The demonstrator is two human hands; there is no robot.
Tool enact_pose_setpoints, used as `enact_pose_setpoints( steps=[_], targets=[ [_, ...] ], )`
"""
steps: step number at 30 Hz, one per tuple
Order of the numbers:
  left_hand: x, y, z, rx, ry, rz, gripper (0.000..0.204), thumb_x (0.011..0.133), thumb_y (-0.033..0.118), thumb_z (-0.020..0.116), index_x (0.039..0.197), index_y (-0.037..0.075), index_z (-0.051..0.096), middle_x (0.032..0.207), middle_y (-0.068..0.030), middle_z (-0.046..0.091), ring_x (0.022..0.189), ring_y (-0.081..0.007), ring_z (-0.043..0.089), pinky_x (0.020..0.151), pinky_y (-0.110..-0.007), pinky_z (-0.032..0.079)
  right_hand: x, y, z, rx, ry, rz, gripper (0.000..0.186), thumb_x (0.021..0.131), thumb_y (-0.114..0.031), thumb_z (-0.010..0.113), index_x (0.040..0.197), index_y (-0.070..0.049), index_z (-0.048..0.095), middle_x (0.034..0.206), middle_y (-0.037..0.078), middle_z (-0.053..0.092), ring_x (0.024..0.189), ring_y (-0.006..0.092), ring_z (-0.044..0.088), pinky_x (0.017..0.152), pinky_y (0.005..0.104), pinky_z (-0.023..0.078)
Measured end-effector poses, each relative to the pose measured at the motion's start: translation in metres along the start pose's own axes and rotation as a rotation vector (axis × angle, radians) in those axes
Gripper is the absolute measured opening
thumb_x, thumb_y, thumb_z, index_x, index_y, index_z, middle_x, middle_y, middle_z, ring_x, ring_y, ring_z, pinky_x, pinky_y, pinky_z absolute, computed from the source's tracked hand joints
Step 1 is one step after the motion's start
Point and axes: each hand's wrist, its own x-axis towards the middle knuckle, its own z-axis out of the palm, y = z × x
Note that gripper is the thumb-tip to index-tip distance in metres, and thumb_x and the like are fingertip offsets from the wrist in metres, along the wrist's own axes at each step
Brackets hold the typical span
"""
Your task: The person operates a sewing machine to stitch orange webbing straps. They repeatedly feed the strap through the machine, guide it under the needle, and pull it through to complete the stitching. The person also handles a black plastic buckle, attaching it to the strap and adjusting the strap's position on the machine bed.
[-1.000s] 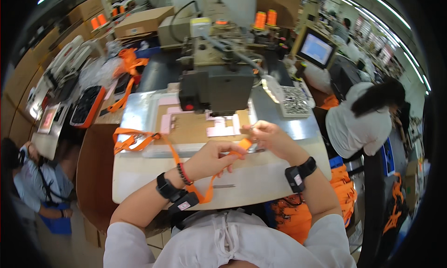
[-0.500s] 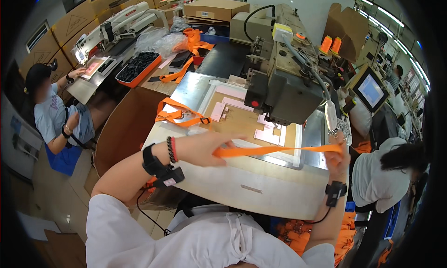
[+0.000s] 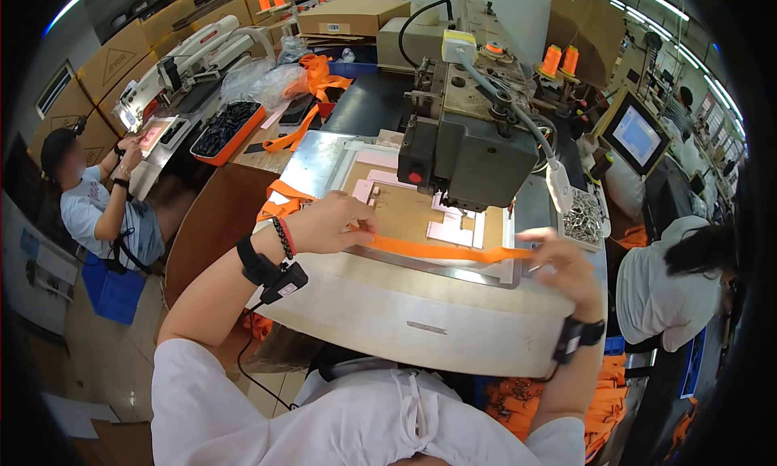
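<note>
An orange webbing strap (image 3: 441, 249) stretches across the front of the sewing machine's work plate. Its left end is pinched in the fingers of my left hand (image 3: 336, 221), which is closed. At the other end, my right hand (image 3: 569, 270) has its fingers bent around the strap tip, somewhat blurred. A small shiny metal piece shows by those fingers, too small to make out. Beneath the strap lies a tan template (image 3: 396, 203) with pink and white pieces. Behind it stands the grey sewing machine head (image 3: 477, 158). More orange strap (image 3: 283, 199) lies beside my left wrist.
A tray of metal hooks (image 3: 581, 219) sits right of the machine, with a screen (image 3: 637, 136) beyond. An orange-rimmed bin of black parts (image 3: 229, 130) stands at the back left. One person (image 3: 97, 207) works at left, another (image 3: 668, 284) at right. Orange straps (image 3: 599, 401) are heaped below right.
My right hand has left the hook tray and come nearer, toward the left. My left hand has moved slightly left and up, and the view has shifted a little.
</note>
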Motion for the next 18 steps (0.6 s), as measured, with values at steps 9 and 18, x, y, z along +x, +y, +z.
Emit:
enact_pose_setpoints(
  steps=[9, 18],
  targets=[
    [0.005, 0.002, -0.004, -0.224, -0.087, -0.101, 0.013, 0.091, 0.008, 0.065, 0.102, 0.001, 0.064, 0.093, -0.0092, 0.069, 0.087, -0.0208, 0.066, 0.078, -0.031, 0.052, 0.039, -0.001, 0.095, -0.588, -0.015, -0.2, 0.013, 0.077, -0.014, 0.077, 0.084, -0.011, 0.067, 0.134, 0.015, 0.053, 0.126, 0.0343, 0.046, 0.106, 0.0502, 0.033],
    [0.024, -0.001, -0.001, -0.451, -0.068, -0.08, 0.012, 0.095, 0.008, 0.06, 0.104, 0.0, 0.061, 0.09, -0.0066, 0.066, 0.08, -0.014, 0.065, 0.075, -0.027, 0.051, 0.041, 0.006, 0.08, -0.045, -0.092, 0.014, 0.007, 0.084, -0.004, 0.071, 0.088, -0.004, 0.065, 0.099, 0.007, 0.063, 0.092, 0.0201, 0.06, 0.082, 0.0317, 0.046]
  ],
)
